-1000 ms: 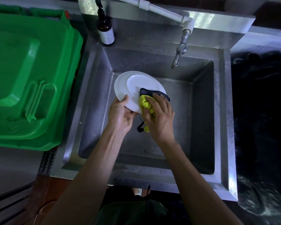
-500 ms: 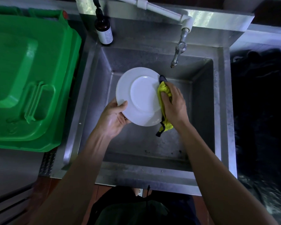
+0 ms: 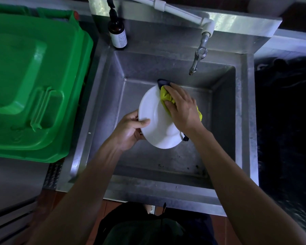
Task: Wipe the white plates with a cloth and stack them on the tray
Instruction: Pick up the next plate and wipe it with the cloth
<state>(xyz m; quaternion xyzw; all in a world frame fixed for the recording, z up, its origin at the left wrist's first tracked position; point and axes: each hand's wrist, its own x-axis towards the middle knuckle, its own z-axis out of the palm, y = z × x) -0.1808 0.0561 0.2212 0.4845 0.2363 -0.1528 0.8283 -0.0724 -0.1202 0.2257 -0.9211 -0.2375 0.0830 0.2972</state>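
Plate (image 3: 157, 128), white and tilted, was held above the basin of the steel sink (image 3: 244, 121), well clear of its floor. The left hand (image 3: 129, 129) had its grip clenched on the plate's left rim, thumb over the face and fingers behind. The right hand (image 3: 181, 108) pressed a yellow cloth (image 3: 165, 97) with dark edging against the plate's upper right part, fingers laid over the bunched fabric and thumb curled onto it, grasping it. A tap (image 3: 198, 57) hung over the basin's far side, a brown pump bottle (image 3: 117, 30) stood on the sink's back left corner, and a green bin lid (image 3: 34, 82) lay just left of the sink
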